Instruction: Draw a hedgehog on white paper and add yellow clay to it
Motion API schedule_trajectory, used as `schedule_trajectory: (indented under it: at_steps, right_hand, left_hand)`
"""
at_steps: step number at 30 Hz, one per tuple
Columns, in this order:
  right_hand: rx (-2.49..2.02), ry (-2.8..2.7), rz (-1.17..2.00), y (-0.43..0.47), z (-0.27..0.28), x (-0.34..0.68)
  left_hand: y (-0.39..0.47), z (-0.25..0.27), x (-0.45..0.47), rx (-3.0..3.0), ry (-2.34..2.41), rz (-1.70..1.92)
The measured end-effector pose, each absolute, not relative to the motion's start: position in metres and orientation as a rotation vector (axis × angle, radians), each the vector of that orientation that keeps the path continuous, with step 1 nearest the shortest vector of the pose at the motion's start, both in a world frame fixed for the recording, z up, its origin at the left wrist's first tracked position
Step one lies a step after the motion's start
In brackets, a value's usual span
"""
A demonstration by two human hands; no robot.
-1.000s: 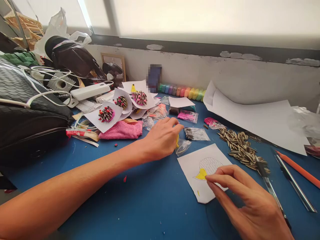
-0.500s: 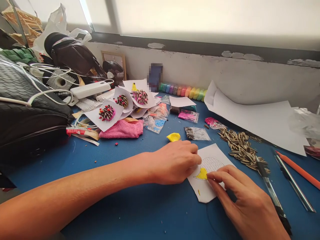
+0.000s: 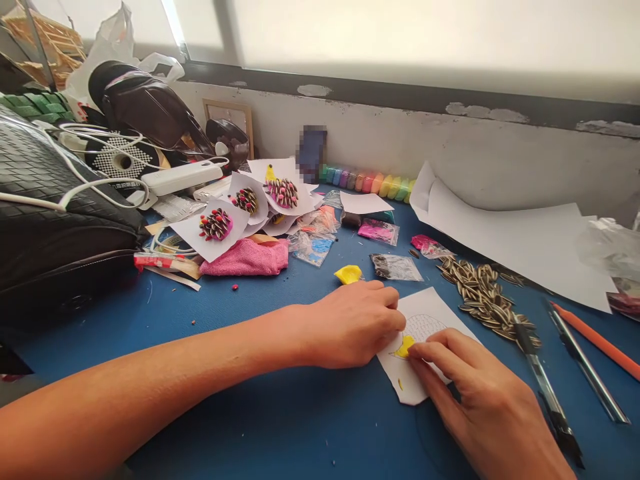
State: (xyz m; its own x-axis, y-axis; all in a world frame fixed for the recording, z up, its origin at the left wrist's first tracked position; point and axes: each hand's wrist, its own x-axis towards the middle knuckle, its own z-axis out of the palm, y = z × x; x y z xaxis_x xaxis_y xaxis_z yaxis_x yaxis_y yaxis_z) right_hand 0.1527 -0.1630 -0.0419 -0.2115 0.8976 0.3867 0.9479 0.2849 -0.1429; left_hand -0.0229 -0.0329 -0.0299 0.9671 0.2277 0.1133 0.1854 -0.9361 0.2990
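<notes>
A small white sheet of paper [image 3: 415, 393] lies on the blue table, with a drawn outline and a scale-like pattern on it. Part of the outline is covered by a flat patch of yellow modelling clay [image 3: 405, 345]. My left hand [image 3: 355, 325] is closed, its curled fingers at the sheet's left edge, holding it; the fingertips are hidden. With thumb and index finger pinched together, my right hand [image 3: 480, 387] grips the yellow clay at its right edge. A yellow clay lump [image 3: 349, 274] sits just beyond my left hand.
Sunflower seeds [image 3: 480, 293] are heaped beyond my right hand, with a pen [image 3: 547, 393] and an orange marker [image 3: 595, 337] nearby. Seed-covered clay pieces [image 3: 216, 225] on paper and a pink cloth [image 3: 245, 259] lie back left. A black bag [image 3: 60, 220] borders the left side.
My right hand has shifted slightly left over the yellow clay, covering more of it. My left hand stays nearly in place on the paper.
</notes>
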Motion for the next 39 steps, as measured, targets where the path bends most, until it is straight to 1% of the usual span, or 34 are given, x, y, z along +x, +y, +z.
schedule_trajectory:
  at_steps: [4,9,14,18,23,25,31,36,39]
  right_hand:
    - [-1.65,-2.223,-0.245,-0.164,-0.042,0.151]
    - [-1.64,-2.333,-0.207,-0.171,-0.045,0.157]
    - [-1.61,-2.281,-0.26,-0.176,-0.043,0.159]
    - [-1.597,-2.202,-0.243,-0.174,-0.04,0.155]
    - [-1.64,-2.228,-0.254,-0.172,-0.041,0.155]
    - [-1.649,-2.265,-0.313,-0.174,-0.043,0.156]
    - [-1.578,-2.448,-0.641,-0.183,-0.053,0.154]
    - [-1.563,-2.464,-0.776,-0.184,-0.052,0.15]
    - [-1.536,-2.501,-0.766,-0.185,-0.052,0.15]
  left_hand:
    - [-0.033,-0.03,-0.023,2.824,0.301,0.213]
    - [-0.033,-0.03,-0.023,2.818,0.313,0.218]
    - [-0.032,-0.028,-0.024,2.814,0.304,0.197]
    - [-0.031,-0.027,-0.023,2.8,0.307,0.186]
    - [-0.029,-0.028,-0.023,2.805,0.298,0.186]
    - [-0.029,-0.028,-0.023,2.808,0.295,0.191]
    - [-0.028,-0.027,-0.022,2.81,0.292,0.16]
    - [-0.029,-0.025,-0.022,2.817,0.302,0.113]
    - [-0.03,-0.024,-0.022,2.821,0.296,0.105]
